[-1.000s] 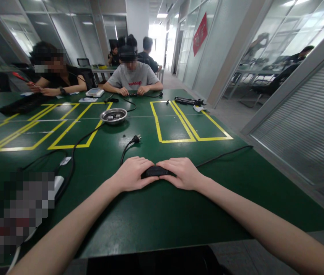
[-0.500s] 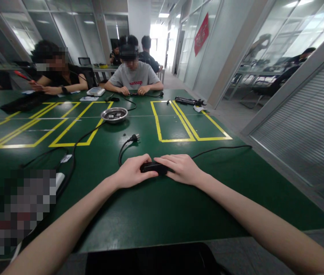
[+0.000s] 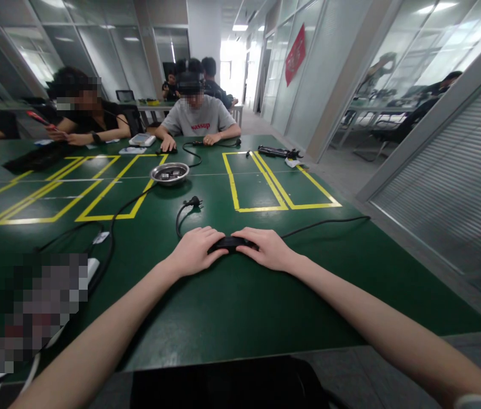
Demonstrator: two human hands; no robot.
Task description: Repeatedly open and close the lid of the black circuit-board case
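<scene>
A black power adapter [image 3: 234, 243], an oblong block, lies low over the green table in front of me. My left hand [image 3: 197, 250] is closed on its left end, thumb along the near side. On its right end my right hand [image 3: 264, 247] is closed the same way, leaving the middle of the block bare. From the left side a cord curls up to a black two-pin plug [image 3: 193, 201] on the table. A thin black cable [image 3: 329, 225] runs off to the right from under my right hand. The fingers partly hide both ends of the block.
A steel bowl [image 3: 169, 174] with small metal parts stands beyond the plug. Yellow tape outlines [image 3: 261, 209] mark the green table [image 3: 231, 318]. A black folded tripod-like item [image 3: 278, 152] lies at the far edge. At left lie a cable [image 3: 110, 241] and a blurred-out object [image 3: 38, 312]. Co-workers sit opposite.
My right fingers have drawn back to the right, so more of the adapter's middle shows. The co-worker opposite has moved a hand to the left onto a dark item.
</scene>
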